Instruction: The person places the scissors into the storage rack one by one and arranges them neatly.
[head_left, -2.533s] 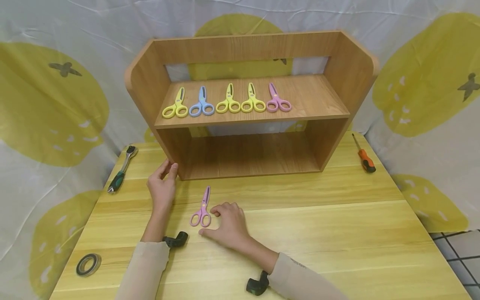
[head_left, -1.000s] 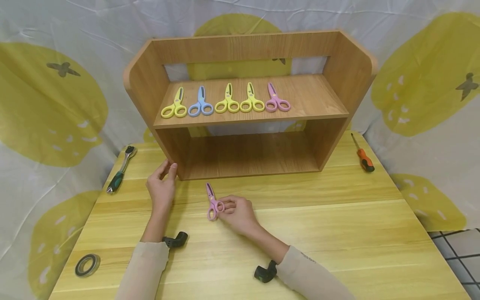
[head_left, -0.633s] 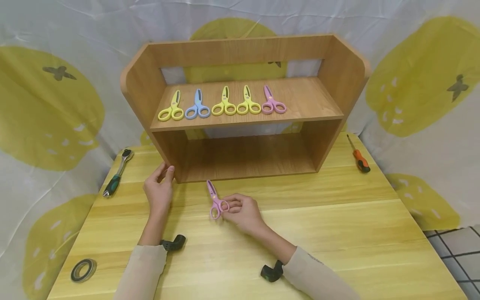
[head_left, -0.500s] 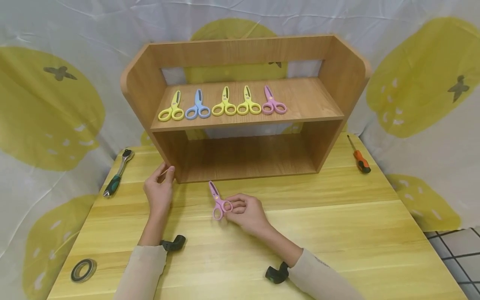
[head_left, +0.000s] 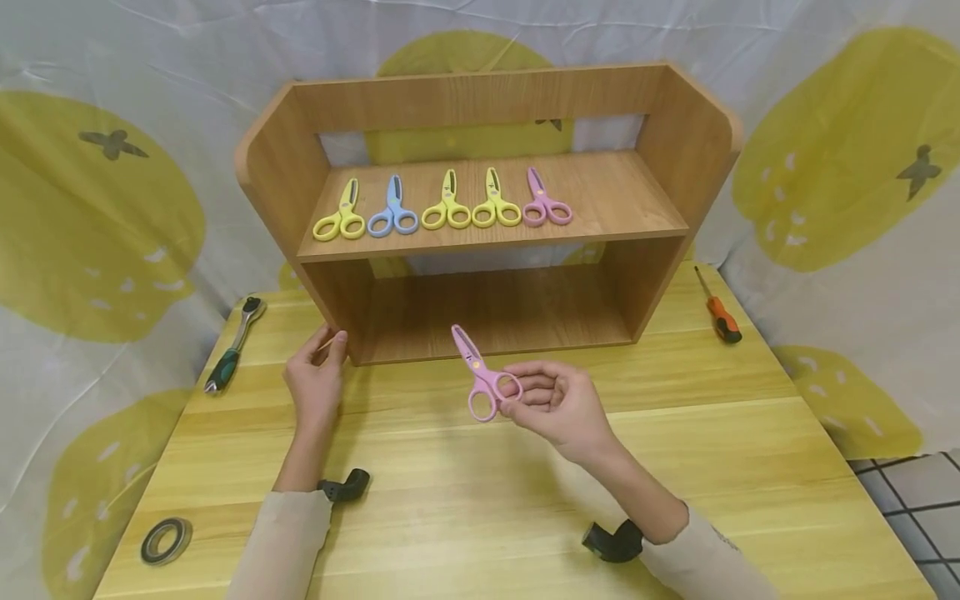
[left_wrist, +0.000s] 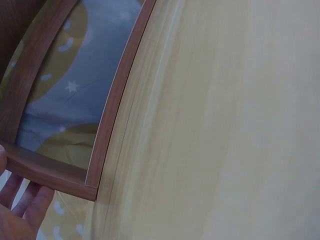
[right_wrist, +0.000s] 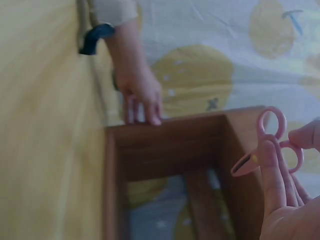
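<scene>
My right hand holds a pink pair of scissors by its handle loops, lifted above the table with the blades pointing up and left; the right wrist view shows these pink scissors pinched at the fingertips. My left hand holds the lower left corner of the wooden shelf unit, thumb on the front edge and fingers on the outer side. On the upper shelf lie a yellow pair, a blue pair, two more yellow pairs and a pink pair.
A ratchet wrench lies on the yellow wooden table at the left, and a tape roll at the near left corner. An orange screwdriver lies at the right of the shelf unit. The lower compartment holds nothing.
My right hand took hold of the pink scissors on the table, lifted them and carried them right and towards the shelf. The left hand stayed at the shelf corner.
</scene>
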